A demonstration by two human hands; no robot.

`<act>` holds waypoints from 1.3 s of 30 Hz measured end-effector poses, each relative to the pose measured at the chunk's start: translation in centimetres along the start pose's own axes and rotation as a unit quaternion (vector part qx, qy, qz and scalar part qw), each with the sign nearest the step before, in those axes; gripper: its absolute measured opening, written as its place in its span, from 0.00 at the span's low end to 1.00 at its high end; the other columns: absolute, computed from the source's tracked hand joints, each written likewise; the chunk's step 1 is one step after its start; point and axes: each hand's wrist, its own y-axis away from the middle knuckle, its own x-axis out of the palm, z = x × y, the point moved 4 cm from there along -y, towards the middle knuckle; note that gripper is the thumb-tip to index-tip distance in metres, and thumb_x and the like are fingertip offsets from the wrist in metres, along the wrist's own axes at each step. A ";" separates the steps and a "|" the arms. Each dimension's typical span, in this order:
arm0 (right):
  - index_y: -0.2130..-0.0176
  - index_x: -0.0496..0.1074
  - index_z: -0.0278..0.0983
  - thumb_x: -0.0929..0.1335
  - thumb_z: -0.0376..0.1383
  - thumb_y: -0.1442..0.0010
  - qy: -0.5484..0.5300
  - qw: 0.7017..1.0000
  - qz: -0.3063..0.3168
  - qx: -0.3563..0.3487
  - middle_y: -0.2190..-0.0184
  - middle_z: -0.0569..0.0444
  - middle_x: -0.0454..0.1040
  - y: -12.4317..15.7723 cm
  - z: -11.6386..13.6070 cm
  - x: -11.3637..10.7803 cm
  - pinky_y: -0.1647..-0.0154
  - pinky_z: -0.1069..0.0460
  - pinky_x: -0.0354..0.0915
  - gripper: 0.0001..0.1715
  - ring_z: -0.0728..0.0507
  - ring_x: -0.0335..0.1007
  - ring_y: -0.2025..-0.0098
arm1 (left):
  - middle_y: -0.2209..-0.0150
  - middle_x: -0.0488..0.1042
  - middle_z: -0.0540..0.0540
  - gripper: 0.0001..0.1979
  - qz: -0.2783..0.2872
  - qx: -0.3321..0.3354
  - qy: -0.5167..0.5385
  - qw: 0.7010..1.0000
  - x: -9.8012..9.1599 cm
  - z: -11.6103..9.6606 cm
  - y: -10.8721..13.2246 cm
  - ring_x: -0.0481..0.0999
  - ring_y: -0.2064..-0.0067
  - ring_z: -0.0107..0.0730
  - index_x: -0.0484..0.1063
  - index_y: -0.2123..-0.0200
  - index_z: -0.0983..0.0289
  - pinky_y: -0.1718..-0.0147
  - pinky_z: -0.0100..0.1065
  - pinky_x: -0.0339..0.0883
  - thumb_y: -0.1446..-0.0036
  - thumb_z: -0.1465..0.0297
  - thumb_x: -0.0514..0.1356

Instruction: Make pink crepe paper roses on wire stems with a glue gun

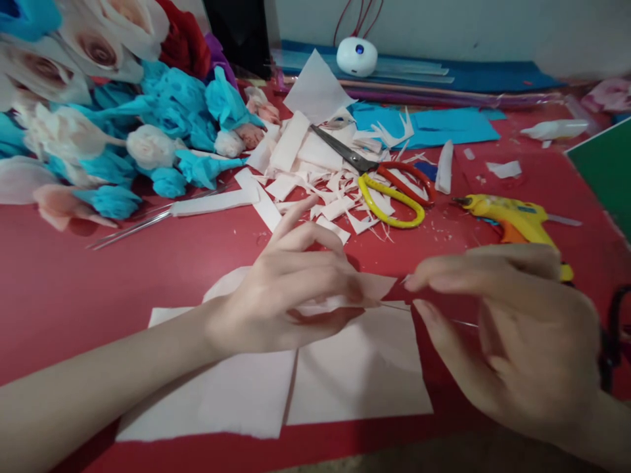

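My left hand (290,282) is closed on a piece of pale pink paper (377,285), pinched between thumb and fingers, with its little finger raised. A thin wire (466,322) runs from beneath this paper to the right, passing behind my right thumb. My right hand (513,328) is just right of the paper's tip. Its thumb and index fingertips are apart, and a tiny pale bit shows at the index fingertip. Below the hands, pale pink paper sheets (355,374) lie flat on the red table (59,276).
Scissors (389,197) with red and yellow handles rest on paper scraps (340,203). Right of them lies a yellow glue gun (513,213). Paper flowers (172,105) crowd the left, near metal tweezers (133,228). Blue paper (444,128) and a white device (357,56) are behind.
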 end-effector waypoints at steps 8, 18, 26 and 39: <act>0.59 0.64 0.36 0.67 0.35 0.44 -0.055 0.991 0.112 0.057 0.63 0.56 0.68 -0.1 -0.9 1.0 0.58 0.53 0.59 0.12 0.49 0.62 0.60 | 0.72 0.75 0.47 0.09 -0.028 -0.010 0.014 0.999 0.0 0.1 0.3 0.71 0.64 0.32 0.69 0.68 0.59 0.40 0.54 0.46 0.54 0.70 0.65; 0.72 0.68 0.34 0.67 0.31 0.44 -0.113 0.989 0.080 0.054 0.75 0.59 0.69 -0.3 -0.6 1.8 0.68 0.55 0.55 0.04 0.52 0.60 0.71 | 0.67 0.72 0.49 0.17 -0.056 -0.005 0.034 0.998 0.0 0.0 0.2 0.69 0.65 0.29 0.65 0.61 0.61 0.53 0.45 0.63 0.55 0.73 0.65; 0.72 0.70 0.35 0.65 0.31 0.43 -0.100 0.990 0.077 0.056 0.76 0.60 0.71 0.0 -0.7 1.9 0.67 0.53 0.52 0.07 0.51 0.61 0.71 | 0.68 0.71 0.50 0.16 -0.050 -0.022 0.027 0.998 0.0 0.1 0.3 0.69 0.65 0.29 0.66 0.63 0.62 0.52 0.46 0.62 0.56 0.74 0.65; 0.71 0.72 0.36 0.63 0.30 0.43 -0.001 0.995 0.096 0.030 0.72 0.57 0.72 -0.6 -2.5 -0.5 0.64 0.51 0.53 0.09 0.50 0.64 0.69 | 0.66 0.71 0.52 0.17 -0.090 -0.025 0.017 0.995 -2.5 1.3 -0.5 0.69 0.62 0.34 0.67 0.60 0.58 0.57 0.43 0.66 0.55 0.75 0.64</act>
